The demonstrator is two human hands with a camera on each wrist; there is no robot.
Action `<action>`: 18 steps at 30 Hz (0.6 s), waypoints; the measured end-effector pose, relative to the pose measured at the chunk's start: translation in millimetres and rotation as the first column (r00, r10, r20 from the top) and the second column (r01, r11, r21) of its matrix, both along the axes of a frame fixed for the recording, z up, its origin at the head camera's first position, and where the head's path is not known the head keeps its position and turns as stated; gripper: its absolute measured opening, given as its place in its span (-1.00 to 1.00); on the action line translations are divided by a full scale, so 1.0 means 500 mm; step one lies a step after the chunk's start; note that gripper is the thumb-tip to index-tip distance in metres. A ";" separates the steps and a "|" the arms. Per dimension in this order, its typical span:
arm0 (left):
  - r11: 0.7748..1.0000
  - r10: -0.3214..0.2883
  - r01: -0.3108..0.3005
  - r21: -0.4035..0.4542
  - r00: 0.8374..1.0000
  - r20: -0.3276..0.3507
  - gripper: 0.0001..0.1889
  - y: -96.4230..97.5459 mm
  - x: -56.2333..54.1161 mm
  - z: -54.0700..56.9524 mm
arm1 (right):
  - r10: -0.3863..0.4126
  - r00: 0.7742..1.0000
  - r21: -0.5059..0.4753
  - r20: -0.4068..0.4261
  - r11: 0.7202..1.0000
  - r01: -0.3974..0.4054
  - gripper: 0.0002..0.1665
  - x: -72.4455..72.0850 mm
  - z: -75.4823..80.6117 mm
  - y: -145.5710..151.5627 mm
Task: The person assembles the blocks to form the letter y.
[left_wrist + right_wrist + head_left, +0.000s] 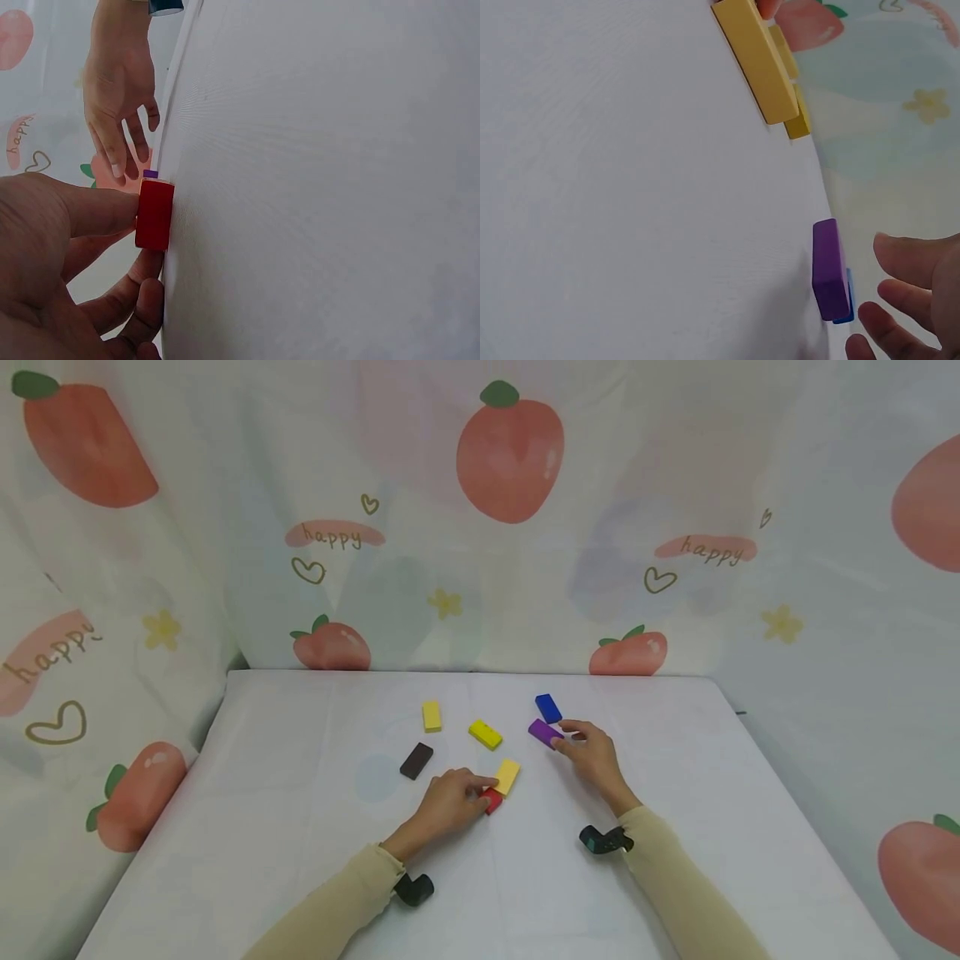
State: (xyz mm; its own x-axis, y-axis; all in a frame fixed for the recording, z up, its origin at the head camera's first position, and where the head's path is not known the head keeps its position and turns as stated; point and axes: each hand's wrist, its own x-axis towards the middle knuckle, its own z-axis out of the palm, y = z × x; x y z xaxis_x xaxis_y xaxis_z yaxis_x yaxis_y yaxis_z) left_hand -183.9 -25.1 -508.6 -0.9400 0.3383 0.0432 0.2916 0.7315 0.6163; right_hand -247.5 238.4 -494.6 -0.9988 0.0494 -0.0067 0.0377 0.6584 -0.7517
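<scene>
Apparent grasping step: the left hand pinches a red rectangular block; the right hand, fingers parted beside a purple rectangular block, should next close.

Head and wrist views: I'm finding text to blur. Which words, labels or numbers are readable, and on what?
"happy": side band, left cloth
"happy": left band, back cloth
"happy": right band, back cloth
"happy": pink band, left wrist view
Cropped band, right wrist view: unreadable
Bright yellow block: marks too small to read
</scene>
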 end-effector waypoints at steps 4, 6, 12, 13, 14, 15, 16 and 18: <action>1.000 0.001 -0.001 0.000 1.000 0.001 -0.67 -0.001 -0.001 -0.002 | -0.012 1.000 -0.002 -0.002 1.000 0.012 -0.47 -0.005 -0.010 -0.004; 1.000 -0.001 0.001 0.002 1.000 0.001 -0.67 -0.001 -0.001 -0.004 | -0.015 1.000 0.004 0.006 1.000 0.015 -0.46 -0.007 -0.014 -0.004; 1.000 0.002 -0.002 0.012 1.000 0.009 -0.67 -0.002 -0.001 -0.005 | -0.023 0.999 0.030 0.026 0.999 0.022 -0.43 -0.014 -0.018 -0.009; 1.000 0.002 -0.002 0.012 1.000 0.008 -0.67 -0.002 -0.001 -0.005 | -0.027 0.999 0.036 0.028 0.999 0.026 -0.43 -0.015 -0.018 -0.010; 1.000 0.001 -0.001 0.012 1.000 0.007 -0.67 -0.002 -0.001 -0.006 | -0.035 0.999 0.044 0.033 0.998 0.033 -0.43 -0.016 -0.017 -0.011; 1.000 -0.001 0.001 0.009 1.000 0.003 -0.67 -0.002 -0.002 -0.006 | -0.044 0.998 0.052 0.035 0.998 0.042 -0.44 -0.017 -0.017 -0.012; 1.000 -0.001 0.001 0.006 1.000 0.003 -0.67 -0.001 -0.002 -0.007 | -0.053 0.998 0.055 0.036 0.997 0.051 -0.45 -0.019 -0.018 -0.013; 1.000 0.000 0.000 0.005 1.000 0.005 -0.67 -0.001 -0.002 -0.006 | -0.070 0.997 0.069 0.039 0.995 0.067 -0.47 -0.022 -0.021 -0.016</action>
State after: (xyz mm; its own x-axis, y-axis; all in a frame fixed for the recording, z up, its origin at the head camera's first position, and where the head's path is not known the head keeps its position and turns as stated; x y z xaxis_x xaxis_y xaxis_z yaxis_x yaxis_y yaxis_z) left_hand -184.7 -25.7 -511.8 -0.9403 0.3380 0.0406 0.2887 0.7285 0.6212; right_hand -258.4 230.3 -505.1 -0.9919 0.1194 -0.0427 0.1148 0.7022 -0.7027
